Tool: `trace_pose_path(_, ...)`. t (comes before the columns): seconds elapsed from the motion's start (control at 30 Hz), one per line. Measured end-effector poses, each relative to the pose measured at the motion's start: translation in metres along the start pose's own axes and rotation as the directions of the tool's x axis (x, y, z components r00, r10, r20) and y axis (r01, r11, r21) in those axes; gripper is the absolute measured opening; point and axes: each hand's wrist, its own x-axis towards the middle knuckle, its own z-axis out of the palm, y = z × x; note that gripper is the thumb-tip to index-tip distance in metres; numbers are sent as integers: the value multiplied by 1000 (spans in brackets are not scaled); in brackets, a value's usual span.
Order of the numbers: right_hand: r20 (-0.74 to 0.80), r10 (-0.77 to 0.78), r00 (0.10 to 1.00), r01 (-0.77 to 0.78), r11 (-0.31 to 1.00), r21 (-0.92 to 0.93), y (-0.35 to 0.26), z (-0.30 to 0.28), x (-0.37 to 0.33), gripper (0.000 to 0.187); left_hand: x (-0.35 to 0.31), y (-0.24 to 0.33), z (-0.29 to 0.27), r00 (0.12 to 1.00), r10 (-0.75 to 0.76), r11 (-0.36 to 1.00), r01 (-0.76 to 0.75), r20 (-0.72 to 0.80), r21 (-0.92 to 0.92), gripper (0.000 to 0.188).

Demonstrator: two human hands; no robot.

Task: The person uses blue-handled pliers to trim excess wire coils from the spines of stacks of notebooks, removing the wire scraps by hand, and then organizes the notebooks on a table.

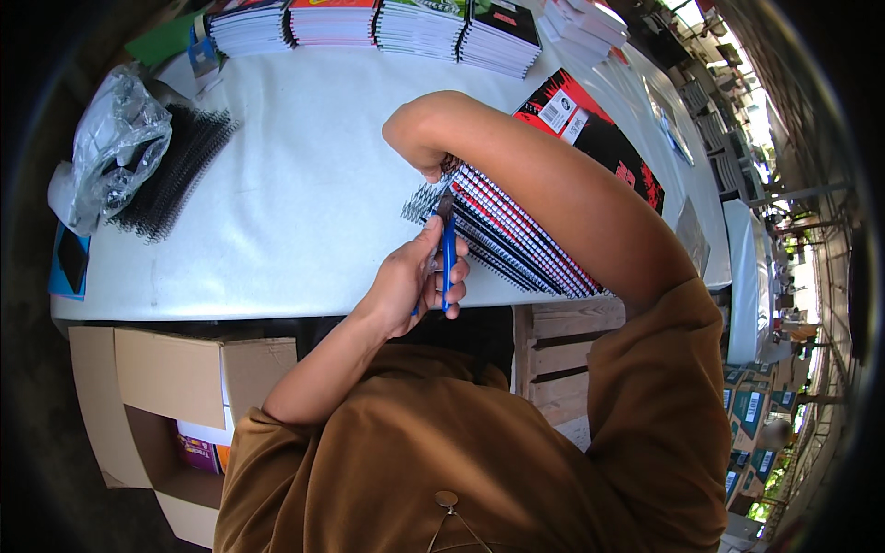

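In my left hand (406, 281) is a pair of blue-handled pliers (449, 263), fingers closed round the grips. The jaws point away from me and reach the far end of a stack of spiral-bound notebooks (525, 235), whose coiled spines in red, white and black face me. My right arm crosses over the stack, and my right hand (421, 138) bends down at that same end. Its fingertips close on the end of a notebook's coil binding, partly hidden by the hand. Loose coil ends (424, 203) stick out beside the pliers' jaws.
A bundle of black plastic coils (180, 170) lies at the left by a crumpled clear bag (120, 138). Several notebook stacks (419, 28) line the far table edge. A red and black notebook (590, 124) lies beyond my right arm. An open cardboard box (166, 369) stands below left.
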Motion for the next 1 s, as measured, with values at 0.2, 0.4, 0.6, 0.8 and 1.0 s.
trace_pose_path(0.2, -22, 9, 1000, -10, 1000, -15, 3, -1, 0, 29, 19, 2, 41, 793, 123, 943, 94, -597, 319, 51)
trace_pose_path(0.4, 35, -26, 999, 23, 996, 88, 14, -4, 3, 23, 5, 3, 30, 863, 98, 880, 157, -496, 447, 52)
trace_pose_path(0.6, 75, -6, 997, 0, 997, 75, 16, -6, 7, 23, 14, 5, 35, 882, 76, 888, 153, -466, 435, 59)
trace_pose_path(0.8, 84, -7, 996, -6, 987, 158, 19, -9, 0, 24, 15, 7, 37, 872, 62, 891, 170, -485, 420, 58)
trace_pose_path(1.0, 67, -57, 996, 40, 972, 233, 18, -17, -14, 24, 3, 13, 2, 991, 2, 984, 22, -135, 176, 59)
